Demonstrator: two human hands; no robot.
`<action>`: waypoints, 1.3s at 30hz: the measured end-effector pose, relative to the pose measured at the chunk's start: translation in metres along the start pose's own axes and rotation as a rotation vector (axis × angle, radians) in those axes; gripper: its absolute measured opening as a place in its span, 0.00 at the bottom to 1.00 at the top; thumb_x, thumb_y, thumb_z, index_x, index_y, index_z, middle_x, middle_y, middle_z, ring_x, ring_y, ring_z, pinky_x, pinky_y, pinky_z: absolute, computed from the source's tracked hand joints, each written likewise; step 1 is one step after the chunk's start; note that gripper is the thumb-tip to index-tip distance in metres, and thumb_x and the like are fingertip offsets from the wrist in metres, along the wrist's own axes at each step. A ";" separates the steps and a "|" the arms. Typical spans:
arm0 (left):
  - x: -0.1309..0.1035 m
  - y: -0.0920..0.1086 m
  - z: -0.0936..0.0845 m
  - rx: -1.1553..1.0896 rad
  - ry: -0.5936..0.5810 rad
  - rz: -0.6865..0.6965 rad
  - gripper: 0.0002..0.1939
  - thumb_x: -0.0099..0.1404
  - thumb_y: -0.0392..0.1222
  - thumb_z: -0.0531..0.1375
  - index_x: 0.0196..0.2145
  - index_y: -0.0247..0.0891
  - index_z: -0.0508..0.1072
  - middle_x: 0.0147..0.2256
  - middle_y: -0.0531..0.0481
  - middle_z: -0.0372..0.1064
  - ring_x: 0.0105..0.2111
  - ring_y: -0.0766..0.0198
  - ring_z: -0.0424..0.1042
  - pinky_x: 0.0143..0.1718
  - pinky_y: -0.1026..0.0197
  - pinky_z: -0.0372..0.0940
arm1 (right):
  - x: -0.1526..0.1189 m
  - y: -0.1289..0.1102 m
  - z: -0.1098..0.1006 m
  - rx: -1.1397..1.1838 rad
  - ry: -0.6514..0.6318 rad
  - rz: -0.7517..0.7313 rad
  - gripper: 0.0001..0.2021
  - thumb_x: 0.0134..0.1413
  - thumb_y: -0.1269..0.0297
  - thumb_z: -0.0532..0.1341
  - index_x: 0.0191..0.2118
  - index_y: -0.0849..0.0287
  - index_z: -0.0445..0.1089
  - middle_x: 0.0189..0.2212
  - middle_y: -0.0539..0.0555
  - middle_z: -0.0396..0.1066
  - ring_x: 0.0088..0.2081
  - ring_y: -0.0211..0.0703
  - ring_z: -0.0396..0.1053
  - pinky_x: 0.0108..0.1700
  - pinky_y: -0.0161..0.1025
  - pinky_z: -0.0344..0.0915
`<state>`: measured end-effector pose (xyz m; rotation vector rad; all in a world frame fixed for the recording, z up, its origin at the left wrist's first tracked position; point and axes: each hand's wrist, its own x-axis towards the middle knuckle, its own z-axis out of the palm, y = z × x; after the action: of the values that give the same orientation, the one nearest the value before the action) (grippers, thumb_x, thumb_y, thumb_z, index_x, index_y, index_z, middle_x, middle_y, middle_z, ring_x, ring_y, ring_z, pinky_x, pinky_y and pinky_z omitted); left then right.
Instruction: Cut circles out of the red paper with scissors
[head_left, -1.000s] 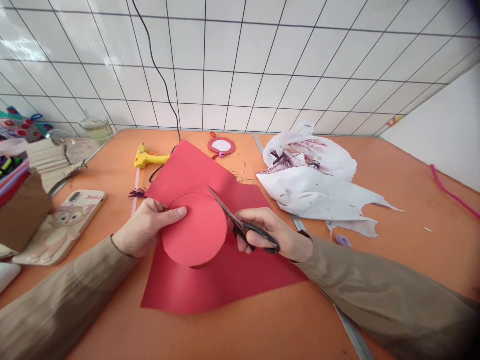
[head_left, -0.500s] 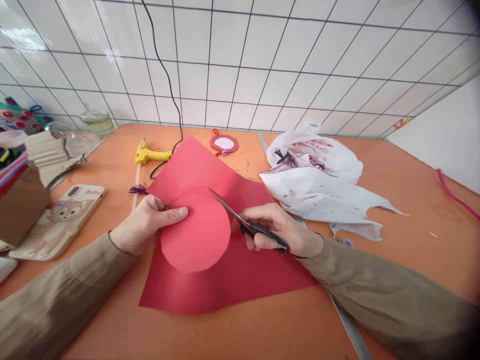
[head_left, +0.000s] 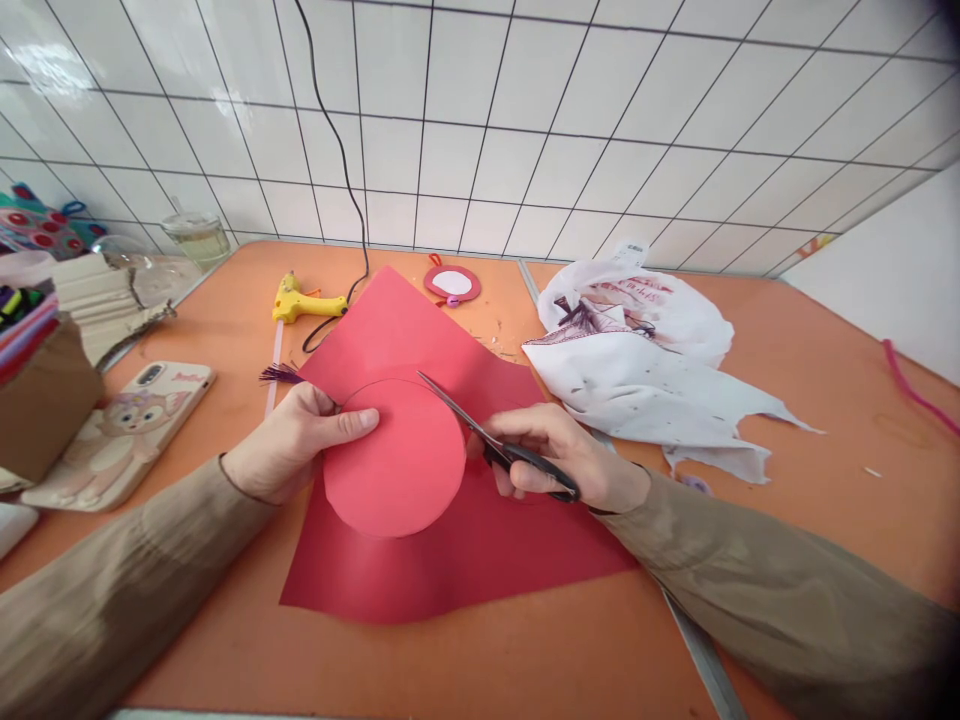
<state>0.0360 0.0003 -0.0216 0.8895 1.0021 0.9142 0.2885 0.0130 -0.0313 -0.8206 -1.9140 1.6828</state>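
Observation:
A red sheet [head_left: 360,575] is held up over the orange table, with a lighter red circle [head_left: 397,470] partly cut from it; a thin curved line marks its upper edge. My left hand [head_left: 300,440] pinches the sheet and the circle's upper left, thumb on top. In my right hand [head_left: 559,455] are black-handled scissors [head_left: 536,468], their blades pointing up and left across the circle's upper right edge. The fingers of that hand wrap round the handles, partly hidden.
A yellow glue gun [head_left: 304,302] and a small round red piece with a white centre [head_left: 453,283] lie behind the sheet. White plastic and cloth [head_left: 637,380] sit right. A phone [head_left: 127,430] and brown box [head_left: 52,400] stand left.
The view has shifted slightly. Both hands keep their grips, and the scissors and red sheet look almost the same.

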 end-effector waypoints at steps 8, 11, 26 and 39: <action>-0.001 0.001 0.000 -0.020 -0.041 0.006 0.04 0.50 0.36 0.65 0.24 0.32 0.78 0.23 0.43 0.76 0.21 0.60 0.73 0.20 0.66 0.67 | -0.001 -0.001 -0.001 0.008 0.001 0.022 0.26 0.42 0.44 0.61 0.35 0.66 0.68 0.18 0.50 0.63 0.20 0.35 0.61 0.20 0.31 0.59; -0.001 0.002 0.001 -0.036 -0.044 0.014 0.03 0.50 0.35 0.65 0.24 0.32 0.78 0.22 0.44 0.76 0.20 0.61 0.73 0.19 0.67 0.67 | 0.000 -0.001 -0.001 -0.001 -0.001 0.026 0.26 0.42 0.44 0.61 0.34 0.66 0.68 0.18 0.50 0.63 0.20 0.35 0.61 0.20 0.31 0.59; -0.002 0.004 0.002 -0.042 -0.008 0.005 0.04 0.47 0.35 0.67 0.19 0.31 0.77 0.20 0.43 0.75 0.18 0.61 0.72 0.16 0.68 0.65 | 0.000 -0.001 0.000 0.003 -0.005 0.046 0.27 0.42 0.42 0.60 0.34 0.66 0.67 0.18 0.50 0.64 0.19 0.34 0.61 0.21 0.31 0.60; -0.003 0.004 0.002 -0.041 -0.045 0.005 0.05 0.49 0.35 0.66 0.27 0.32 0.78 0.25 0.43 0.77 0.23 0.58 0.74 0.22 0.64 0.69 | 0.000 0.000 -0.001 0.023 -0.005 0.051 0.26 0.42 0.44 0.61 0.34 0.66 0.67 0.18 0.51 0.64 0.19 0.34 0.62 0.20 0.30 0.60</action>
<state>0.0363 -0.0010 -0.0163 0.8745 0.9396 0.9119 0.2890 0.0131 -0.0308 -0.8636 -1.8890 1.7349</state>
